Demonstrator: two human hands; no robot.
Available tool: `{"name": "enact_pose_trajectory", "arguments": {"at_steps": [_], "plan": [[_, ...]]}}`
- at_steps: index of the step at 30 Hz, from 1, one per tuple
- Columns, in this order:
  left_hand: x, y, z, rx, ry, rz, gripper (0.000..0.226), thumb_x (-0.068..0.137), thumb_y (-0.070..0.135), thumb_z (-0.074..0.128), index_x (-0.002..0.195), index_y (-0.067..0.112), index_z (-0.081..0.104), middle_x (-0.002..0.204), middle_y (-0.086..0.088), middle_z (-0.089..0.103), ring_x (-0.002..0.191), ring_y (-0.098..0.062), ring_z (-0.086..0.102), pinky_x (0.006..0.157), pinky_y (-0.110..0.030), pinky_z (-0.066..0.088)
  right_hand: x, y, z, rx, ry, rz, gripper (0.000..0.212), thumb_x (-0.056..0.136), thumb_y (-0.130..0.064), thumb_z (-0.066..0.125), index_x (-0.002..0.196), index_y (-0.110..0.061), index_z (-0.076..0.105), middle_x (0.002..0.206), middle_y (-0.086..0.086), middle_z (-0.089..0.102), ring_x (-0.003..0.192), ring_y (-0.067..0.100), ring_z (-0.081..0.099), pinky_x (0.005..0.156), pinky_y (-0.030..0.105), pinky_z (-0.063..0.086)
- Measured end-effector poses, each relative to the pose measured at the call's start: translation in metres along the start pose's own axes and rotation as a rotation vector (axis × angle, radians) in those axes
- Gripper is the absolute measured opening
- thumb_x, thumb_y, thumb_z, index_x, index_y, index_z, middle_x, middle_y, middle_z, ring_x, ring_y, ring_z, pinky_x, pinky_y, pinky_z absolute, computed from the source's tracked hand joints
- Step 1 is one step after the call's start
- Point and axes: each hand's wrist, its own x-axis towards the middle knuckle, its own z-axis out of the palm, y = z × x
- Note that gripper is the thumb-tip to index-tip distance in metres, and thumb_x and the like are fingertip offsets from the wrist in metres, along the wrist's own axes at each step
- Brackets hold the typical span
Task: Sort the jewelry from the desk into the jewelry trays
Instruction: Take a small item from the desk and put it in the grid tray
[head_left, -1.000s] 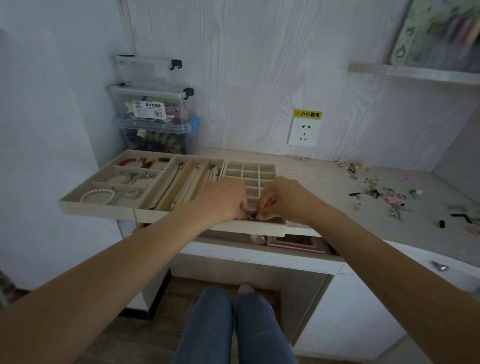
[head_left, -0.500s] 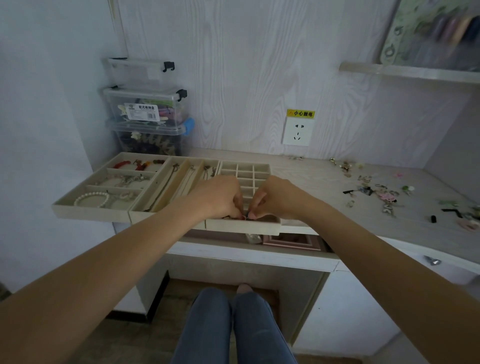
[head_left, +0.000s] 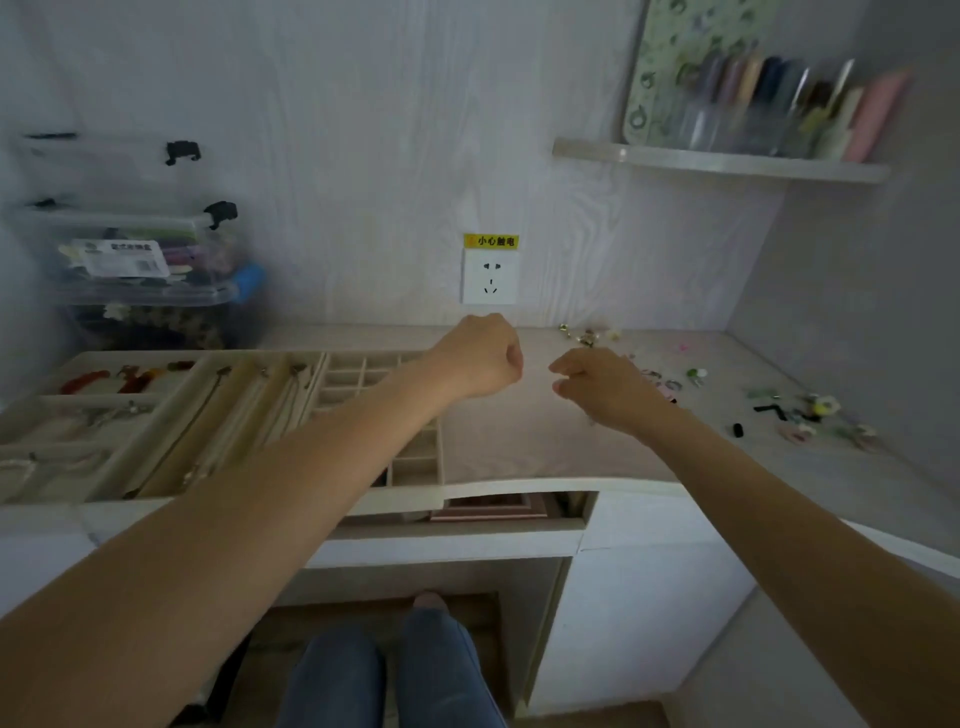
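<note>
A pale wood-grain desk (head_left: 519, 441) fills a corner alcove, with a pulled-out drawer (head_left: 493, 506) showing under its front edge. Nearest on the left, 3 cream jewelry trays (head_left: 410, 470) sit side by side: the left one holds bracelets and red pieces, the middle one long necklaces, and the right one is a grid of small cells, mostly hidden by the left forearm.

Above the bare desk beyond the trays, the left hand (head_left: 480, 358) is curled into a loose fist; whether it holds anything I cannot tell. The right hand (head_left: 602, 387) hovers beside it, fingers loosely bent and holding nothing visible, pointed toward the loose jewelry (head_left: 670, 384) scattered on the right of the desk.

Farther back, more small pieces (head_left: 587, 335) lie below the wall socket (head_left: 490, 275).

Judging by this, the sorting is well begun, but many pieces remain unsorted.
</note>
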Motion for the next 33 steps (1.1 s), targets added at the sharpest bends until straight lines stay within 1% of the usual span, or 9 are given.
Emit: {"name": "enact_pose_trajectory", "arguments": {"at_steps": [6,10,12,16,20,23,27,30,33], "plan": [[0.074,0.032,0.045,0.004,-0.165,0.063,0.028,0.094,0.006,0.044,0.114,0.001,0.064,0.121,-0.011,0.061,0.111,-0.024,0.056,0.092,-0.028,0.043,0.021,0.082,-0.021,-0.091,0.016,0.214,0.043,0.099,-0.013,0.038,0.142,-0.014,0.036,0.145,0.011,0.039,0.13,0.027,0.04,0.099,0.027,0.032],[0.117,0.039,0.085,0.1,-0.262,0.063,0.019,0.095,0.005,0.04,0.091,0.012,0.057,0.098,-0.01,0.052,0.092,-0.016,0.047,0.077,-0.024,0.036,0.031,0.115,-0.024,-0.085,-0.063,0.244,0.046,0.1,-0.013,0.037,0.145,-0.015,0.032,0.147,0.011,0.037,0.132,0.027,0.039,0.104,0.028,0.031],[0.134,0.041,0.099,0.096,-0.254,0.049,0.016,0.095,0.01,0.044,0.086,0.011,0.058,0.092,-0.008,0.052,0.091,-0.016,0.047,0.076,-0.025,0.036,0.035,0.124,-0.024,-0.096,-0.093,0.187,0.045,0.099,-0.011,0.039,0.143,-0.011,0.034,0.145,0.011,0.04,0.131,0.026,0.04,0.104,0.028,0.031],[0.154,0.044,0.114,0.065,-0.215,-0.005,0.02,0.091,0.022,0.057,0.1,0.005,0.063,0.105,-0.014,0.059,0.106,-0.027,0.056,0.089,-0.033,0.044,0.049,0.134,-0.022,-0.163,-0.094,0.145,0.033,0.097,-0.004,0.035,0.122,0.0,0.057,0.129,0.016,0.054,0.11,0.024,0.053,0.092,0.03,0.039],[0.163,0.045,0.118,-0.011,-0.224,-0.029,0.02,0.082,0.027,0.07,0.076,0.012,0.059,0.086,-0.007,0.056,0.086,-0.021,0.056,0.066,-0.026,0.043,0.058,0.145,-0.019,-0.251,-0.062,0.125,0.036,0.095,0.002,0.039,0.122,-0.007,0.061,0.122,0.012,0.058,0.107,0.027,0.057,0.092,0.029,0.044],[0.162,0.046,0.114,-0.087,-0.216,-0.024,0.017,0.083,0.025,0.07,0.084,0.01,0.063,0.085,-0.004,0.057,0.083,-0.014,0.051,0.055,-0.02,0.036,0.061,0.152,-0.012,-0.283,-0.044,0.107,0.034,0.094,0.002,0.04,0.115,-0.006,0.065,0.114,0.014,0.061,0.104,0.029,0.057,0.09,0.037,0.048],[0.162,0.043,0.102,-0.46,-0.117,-0.106,0.02,0.088,0.014,0.062,0.07,0.012,0.054,0.08,-0.005,0.064,0.075,-0.014,0.061,0.069,-0.021,0.048,0.056,0.149,-0.015,-0.371,-0.089,0.048,0.036,0.095,0.001,0.037,0.122,-0.005,0.059,0.126,0.015,0.055,0.112,0.031,0.052,0.097,0.038,0.041],[0.159,0.053,0.092,-0.721,-0.048,-0.135,0.019,0.092,0.01,0.053,0.074,0.013,0.048,0.086,-0.008,0.068,0.076,-0.016,0.065,0.077,-0.026,0.052,0.052,0.145,-0.02,-0.392,-0.113,0.019,0.037,0.096,0.0,0.037,0.127,-0.003,0.055,0.138,0.016,0.046,0.122,0.031,0.047,0.103,0.034,0.032],[0.151,0.068,0.084,-0.925,-0.035,-0.14,0.016,0.093,0.008,0.049,0.077,0.011,0.047,0.082,-0.007,0.07,0.075,-0.017,0.067,0.072,-0.025,0.053,0.047,0.144,-0.023,-0.363,-0.131,0.012,0.039,0.096,0.002,0.036,0.132,-0.003,0.05,0.149,0.014,0.032,0.127,0.03,0.044,0.103,0.028,0.029]]}}
